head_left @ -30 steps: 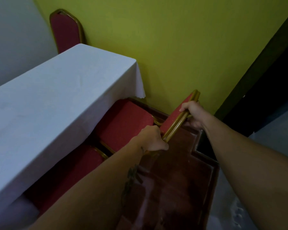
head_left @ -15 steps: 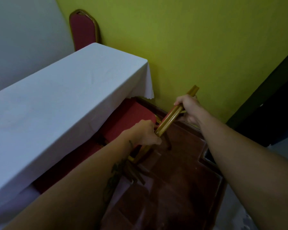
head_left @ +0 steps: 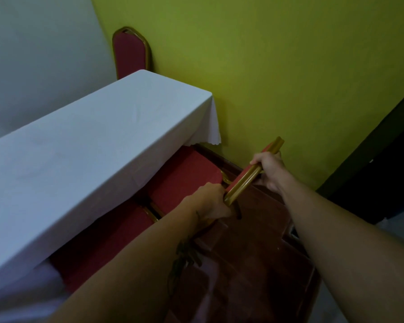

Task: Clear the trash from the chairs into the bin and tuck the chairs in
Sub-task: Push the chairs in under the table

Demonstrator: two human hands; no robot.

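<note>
A yellow-green wall [head_left: 289, 66] is standing close behind; my left hand [head_left: 214, 201] and right hand [head_left: 269, 171] are both gripping the chair back [head_left: 252, 172]; I'm aiming to push evenly, keeping the seat [head_left: 184, 180] square under the white-clothed table [head_left: 91, 148].

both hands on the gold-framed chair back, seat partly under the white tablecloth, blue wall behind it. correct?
One thing is off: the wall behind it is yellow-green, not blue, as the head view shows. The rest holds: the left hand and right hand both grip the gold-framed chair back, and the red seat sits partly under the white tablecloth.
</note>
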